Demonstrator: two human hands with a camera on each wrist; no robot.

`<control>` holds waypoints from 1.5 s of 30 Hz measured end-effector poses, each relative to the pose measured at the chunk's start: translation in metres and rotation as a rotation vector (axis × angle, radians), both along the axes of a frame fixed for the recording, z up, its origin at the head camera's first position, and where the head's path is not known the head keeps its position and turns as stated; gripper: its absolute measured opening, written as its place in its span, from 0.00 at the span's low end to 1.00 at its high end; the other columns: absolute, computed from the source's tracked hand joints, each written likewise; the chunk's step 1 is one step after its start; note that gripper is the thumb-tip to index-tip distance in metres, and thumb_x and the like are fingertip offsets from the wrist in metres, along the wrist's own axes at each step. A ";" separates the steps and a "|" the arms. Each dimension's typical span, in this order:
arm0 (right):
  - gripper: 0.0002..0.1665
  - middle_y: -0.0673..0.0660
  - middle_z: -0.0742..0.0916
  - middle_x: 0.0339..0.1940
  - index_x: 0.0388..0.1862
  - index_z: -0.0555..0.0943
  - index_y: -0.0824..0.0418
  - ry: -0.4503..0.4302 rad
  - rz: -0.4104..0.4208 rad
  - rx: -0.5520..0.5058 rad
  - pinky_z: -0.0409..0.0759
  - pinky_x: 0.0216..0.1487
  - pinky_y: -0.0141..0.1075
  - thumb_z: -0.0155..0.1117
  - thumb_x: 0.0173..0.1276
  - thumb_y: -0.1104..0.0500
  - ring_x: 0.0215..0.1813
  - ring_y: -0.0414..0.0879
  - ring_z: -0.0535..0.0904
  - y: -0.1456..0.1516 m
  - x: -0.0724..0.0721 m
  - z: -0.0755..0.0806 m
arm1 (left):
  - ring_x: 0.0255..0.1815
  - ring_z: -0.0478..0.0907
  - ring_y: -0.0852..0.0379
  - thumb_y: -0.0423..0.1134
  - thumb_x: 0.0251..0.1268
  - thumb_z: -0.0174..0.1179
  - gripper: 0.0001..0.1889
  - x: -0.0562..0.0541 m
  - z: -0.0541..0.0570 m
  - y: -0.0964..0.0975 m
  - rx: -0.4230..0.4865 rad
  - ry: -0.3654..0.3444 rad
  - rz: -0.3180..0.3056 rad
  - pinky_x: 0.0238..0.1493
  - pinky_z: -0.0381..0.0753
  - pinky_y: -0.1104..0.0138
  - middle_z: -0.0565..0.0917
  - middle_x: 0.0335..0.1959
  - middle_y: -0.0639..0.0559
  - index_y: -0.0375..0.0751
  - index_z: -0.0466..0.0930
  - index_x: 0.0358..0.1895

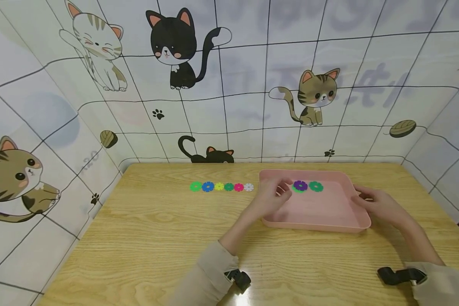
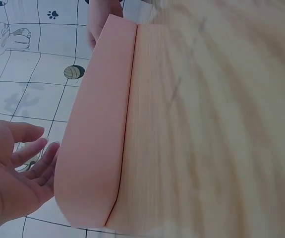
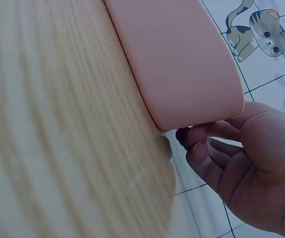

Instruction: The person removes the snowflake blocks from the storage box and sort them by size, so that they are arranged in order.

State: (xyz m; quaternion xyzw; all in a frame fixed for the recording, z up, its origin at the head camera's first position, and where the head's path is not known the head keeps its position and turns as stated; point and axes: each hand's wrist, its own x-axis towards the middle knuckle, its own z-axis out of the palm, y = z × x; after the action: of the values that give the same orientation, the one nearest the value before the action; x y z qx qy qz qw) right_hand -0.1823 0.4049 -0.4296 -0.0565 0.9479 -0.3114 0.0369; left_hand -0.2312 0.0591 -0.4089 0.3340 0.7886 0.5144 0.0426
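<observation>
My left hand (image 1: 272, 196) hovers over the left part of a pink tray (image 1: 317, 212), its fingers loosely bent with nothing between them. In the left wrist view it shows behind the tray's side wall. My right hand (image 1: 378, 205) grips the tray's right side, thumb at the rim and curled fingers against the outer wall in the right wrist view. Inside the tray, a purple flower-shaped plastic disc (image 1: 300, 185) overlaps a bright green disc (image 1: 299, 191). Beside them lies a teal-green disc (image 1: 315, 186).
Left of the tray, several flower-shaped discs make a row on the wooden table (image 1: 157, 238): from a green disc (image 1: 196, 186) and a blue disc (image 1: 208, 186) to a pink disc (image 1: 239, 187) and a white disc (image 1: 248, 187). Cat-printed walls (image 1: 245, 110) enclose the table's back and sides.
</observation>
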 end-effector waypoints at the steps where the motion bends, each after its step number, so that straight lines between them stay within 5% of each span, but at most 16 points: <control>1: 0.37 0.71 0.83 0.52 0.74 0.62 0.76 -0.001 0.000 -0.003 0.76 0.38 0.30 0.54 0.81 0.50 0.54 0.62 0.79 0.000 0.000 0.000 | 0.39 0.79 0.62 0.28 0.70 0.58 0.12 0.000 -0.001 0.003 0.001 0.001 0.001 0.43 0.79 0.76 0.83 0.42 0.46 0.31 0.78 0.55; 9: 0.37 0.71 0.83 0.52 0.75 0.62 0.75 -0.006 -0.005 -0.005 0.76 0.39 0.32 0.54 0.81 0.50 0.56 0.66 0.79 -0.001 0.000 -0.001 | 0.38 0.78 0.64 0.30 0.70 0.60 0.13 -0.002 -0.010 0.020 -0.029 -0.066 0.018 0.44 0.77 0.76 0.84 0.40 0.48 0.31 0.79 0.55; 16: 0.36 0.70 0.83 0.52 0.74 0.62 0.75 0.000 -0.001 -0.001 0.76 0.39 0.32 0.53 0.81 0.50 0.55 0.64 0.79 0.001 -0.001 -0.003 | 0.42 0.79 0.62 0.29 0.70 0.59 0.13 -0.006 -0.013 0.035 -0.067 -0.031 0.013 0.45 0.76 0.77 0.84 0.45 0.44 0.30 0.79 0.55; 26: 0.36 0.70 0.83 0.52 0.74 0.62 0.75 -0.002 -0.004 0.003 0.76 0.40 0.33 0.53 0.81 0.50 0.54 0.63 0.79 -0.001 -0.001 -0.001 | 0.44 0.77 0.60 0.30 0.67 0.62 0.14 -0.014 -0.018 0.054 -0.156 -0.081 0.159 0.45 0.76 0.74 0.84 0.50 0.47 0.37 0.81 0.54; 34: 0.36 0.69 0.84 0.51 0.74 0.63 0.75 0.013 -0.002 0.002 0.75 0.39 0.31 0.54 0.81 0.50 0.54 0.61 0.79 -0.001 -0.001 0.000 | 0.53 0.78 0.58 0.31 0.65 0.66 0.16 -0.024 -0.024 0.062 -0.217 -0.072 0.194 0.56 0.75 0.73 0.84 0.52 0.50 0.40 0.82 0.55; 45: 0.36 0.69 0.84 0.51 0.74 0.63 0.75 0.002 -0.005 -0.002 0.75 0.39 0.32 0.54 0.81 0.50 0.53 0.60 0.78 0.001 -0.001 0.000 | 0.44 0.79 0.62 0.26 0.61 0.68 0.19 -0.033 -0.033 0.065 -0.173 -0.145 0.197 0.53 0.75 0.74 0.84 0.40 0.54 0.39 0.81 0.56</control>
State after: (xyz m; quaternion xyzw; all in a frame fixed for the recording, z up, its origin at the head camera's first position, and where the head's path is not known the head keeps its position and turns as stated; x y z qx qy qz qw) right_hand -0.1830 0.4054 -0.4300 -0.0545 0.9477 -0.3124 0.0354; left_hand -0.2646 0.1245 -0.4415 0.2121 0.8538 0.4690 0.0775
